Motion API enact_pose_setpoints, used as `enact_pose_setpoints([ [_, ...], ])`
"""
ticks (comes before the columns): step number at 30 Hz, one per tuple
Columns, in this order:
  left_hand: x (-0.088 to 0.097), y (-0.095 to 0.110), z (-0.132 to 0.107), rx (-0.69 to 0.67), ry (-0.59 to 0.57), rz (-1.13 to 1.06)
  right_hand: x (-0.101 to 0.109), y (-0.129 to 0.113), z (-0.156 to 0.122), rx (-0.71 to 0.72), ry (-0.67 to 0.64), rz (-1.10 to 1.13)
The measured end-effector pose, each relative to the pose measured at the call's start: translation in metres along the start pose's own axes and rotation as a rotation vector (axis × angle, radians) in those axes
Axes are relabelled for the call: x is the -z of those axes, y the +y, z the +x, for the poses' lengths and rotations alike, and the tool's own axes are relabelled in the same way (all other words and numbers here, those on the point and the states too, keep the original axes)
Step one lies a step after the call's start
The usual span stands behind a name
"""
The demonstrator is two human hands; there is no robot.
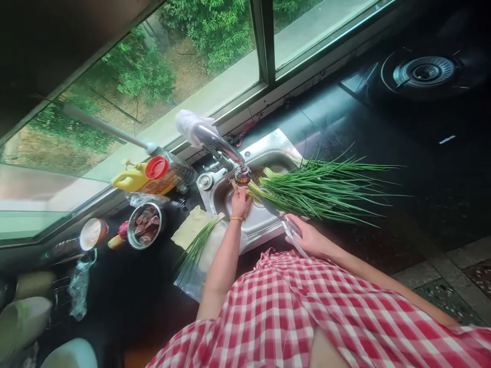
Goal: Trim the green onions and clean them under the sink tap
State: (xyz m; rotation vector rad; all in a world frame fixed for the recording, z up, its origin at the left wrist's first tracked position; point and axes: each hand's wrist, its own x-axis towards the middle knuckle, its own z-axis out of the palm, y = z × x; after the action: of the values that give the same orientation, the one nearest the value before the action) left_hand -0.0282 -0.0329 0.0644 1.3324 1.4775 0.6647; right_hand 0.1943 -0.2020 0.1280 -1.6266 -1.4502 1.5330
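The chives [318, 191] lie across the sink [276, 145] rim, with root ends under the tap [242, 174] and leaves pointing out over the counter [402, 220]. The left hand [240, 200], the nearer one, has its fingers curled shut on the roots. The right hand [307, 237], at the sink's near rim just below the stems, grips what looks like a knife [291, 230].

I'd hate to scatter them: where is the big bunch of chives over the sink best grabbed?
Probably near the pale root end, by the left hand under the tap, coming from above. There the chives are packed tight; toward the counter their tips fan out loose.
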Motion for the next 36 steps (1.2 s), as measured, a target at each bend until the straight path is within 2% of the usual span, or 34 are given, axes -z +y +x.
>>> enact_pose_setpoints([
  [3,0.031,0.026,0.003,-0.073,0.194,-0.004,0.002,-0.009,0.0,0.074,0.004,-0.002],
  [5,0.047,0.036,0.008,-0.1,0.164,0.119,0.004,-0.01,0.0,0.074,-0.007,0.009],
  [8,0.06,0.04,0.013,-0.033,0.055,0.232,0.002,-0.003,0.004,0.028,-0.033,0.052],
  [10,0.061,0.04,0.01,-0.02,0.063,0.206,-0.001,0.002,0.007,0.015,-0.054,0.086],
  [13,0.058,0.045,-0.006,-0.099,0.083,0.165,-0.005,0.003,0.013,0.063,-0.092,0.127],
  [17,0.048,0.057,-0.034,-0.248,0.111,0.249,-0.006,-0.013,0.017,0.184,-0.106,0.105],
  [20,0.038,0.058,-0.046,-0.285,0.14,0.241,-0.005,-0.026,0.017,0.182,-0.107,0.057],
  [23,0.032,0.052,-0.051,-0.207,0.09,0.142,-0.004,-0.032,0.016,0.176,-0.092,0.008],
  [27,0.029,0.05,-0.058,-0.013,-0.086,0.003,-0.001,-0.033,0.018,0.194,-0.099,-0.094],
  [30,0.027,0.054,-0.065,0.078,-0.178,-0.054,0.001,-0.029,0.023,0.184,-0.086,-0.16],
  [36,0.021,0.06,-0.074,0.223,-0.209,-0.122,0.007,-0.024,0.028,0.207,-0.106,-0.197],
])
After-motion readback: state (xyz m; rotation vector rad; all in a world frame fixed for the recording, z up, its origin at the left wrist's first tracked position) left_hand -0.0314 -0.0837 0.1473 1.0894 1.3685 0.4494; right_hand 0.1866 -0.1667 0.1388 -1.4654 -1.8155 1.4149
